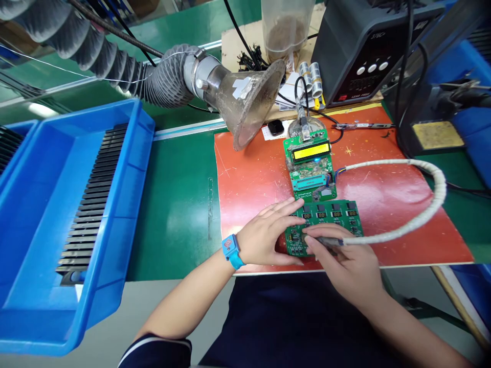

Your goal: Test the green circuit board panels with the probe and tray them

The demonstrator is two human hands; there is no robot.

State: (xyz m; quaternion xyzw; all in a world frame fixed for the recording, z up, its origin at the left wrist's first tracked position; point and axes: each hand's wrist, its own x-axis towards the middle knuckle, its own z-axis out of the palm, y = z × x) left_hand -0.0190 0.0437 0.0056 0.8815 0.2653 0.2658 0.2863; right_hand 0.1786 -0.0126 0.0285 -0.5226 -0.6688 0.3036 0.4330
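Green board point(329, 214) under left hand point(264, 236), probe point(334, 241) in right hand point(355, 268)

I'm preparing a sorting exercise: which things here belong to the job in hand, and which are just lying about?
In use:
Green panel, touched by the left hand
Probe, in the right hand
White-sleeved cable, from probe to screen board

Apparently lying about:
Pen-like tool
Yellow pad
Small black square thing
Blue tray
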